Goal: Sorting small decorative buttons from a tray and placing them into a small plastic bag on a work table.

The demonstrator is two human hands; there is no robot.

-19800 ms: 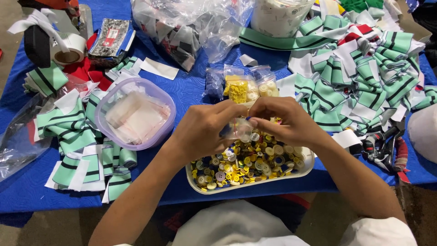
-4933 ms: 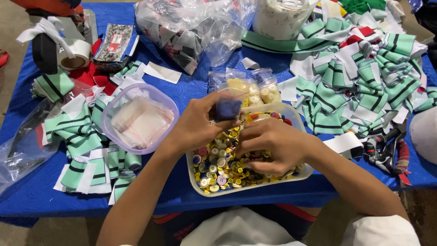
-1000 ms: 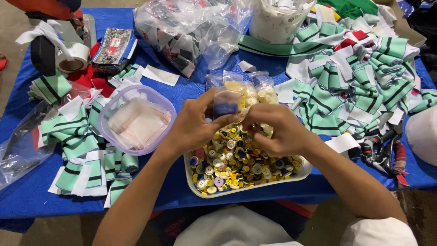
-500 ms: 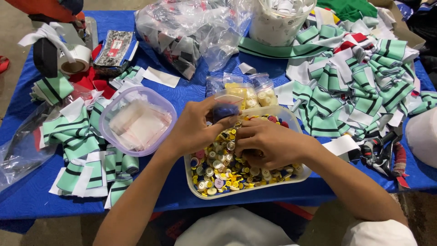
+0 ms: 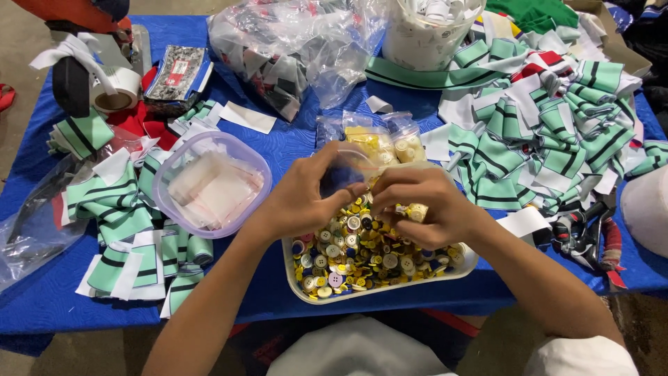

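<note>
My left hand point(image 5: 303, 198) holds a small clear plastic bag point(image 5: 342, 175) with dark blue buttons inside, just above a white tray point(image 5: 369, 290). The tray is heaped with yellow, white and dark buttons. My right hand point(image 5: 424, 212) is closed around a few pale buttons and touches the bag's mouth, fingers pinched against my left fingertips. Behind the hands lie two more small bags point(image 5: 379, 144) filled with yellow and cream buttons.
A round clear tub point(image 5: 212, 182) of small empty bags sits to the left. Green, white and black striped fabric pieces point(image 5: 550, 132) cover the right side and more point(image 5: 129, 230) the left. A big plastic bag point(image 5: 292, 49), a white bucket point(image 5: 428, 35) and tape rolls point(image 5: 115, 89) stand behind on the blue table.
Over the last second my right hand dipped to the tray and came back up to the bag's mouth. My left hand kept hold of the bag.
</note>
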